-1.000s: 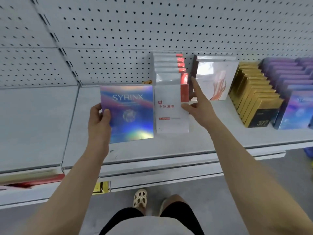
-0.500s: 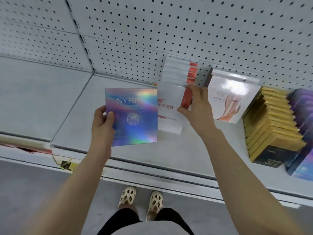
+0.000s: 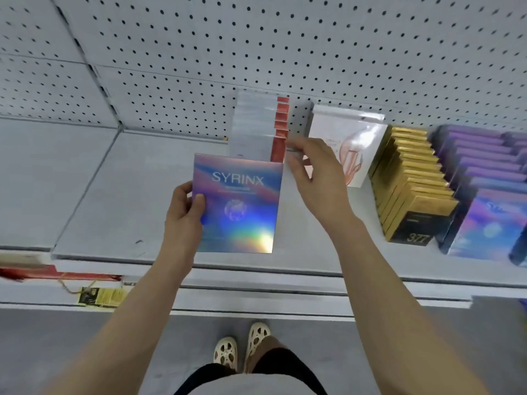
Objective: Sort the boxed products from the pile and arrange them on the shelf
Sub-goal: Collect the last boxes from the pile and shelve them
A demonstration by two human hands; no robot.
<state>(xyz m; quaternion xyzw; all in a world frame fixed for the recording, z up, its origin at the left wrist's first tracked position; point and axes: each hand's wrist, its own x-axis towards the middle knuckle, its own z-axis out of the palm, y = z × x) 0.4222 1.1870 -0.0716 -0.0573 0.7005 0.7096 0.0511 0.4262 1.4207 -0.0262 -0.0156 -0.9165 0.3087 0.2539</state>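
The left hand (image 3: 182, 220) grips the holographic SYRINX box (image 3: 238, 203) by its left edge, thumb on the front face, and holds it upright just in front of the shelf (image 3: 114, 195). The right hand (image 3: 316, 178), which half a second ago was pressed on the row of white-and-red boxes (image 3: 258, 129), has come off that row and now hangs just to its right, fingers loosely curled; motion blur makes it hard to say whether the fingertips pinch anything, but they appear to hold nothing. The SYRINX box has also drifted right, and now covers the front of the white-and-red row. That suggests the squaring-up of the row is finished and the box in hand is next to be placed. Its match, a row of holographic boxes (image 3: 484, 226), stands well to the right past the white pouch-like pack (image 3: 350, 143), the gold boxes (image 3: 410, 178) and the purple boxes (image 3: 482, 155), so the carry probably goes rightward, unless a new row is started on the bare shelf to the left.
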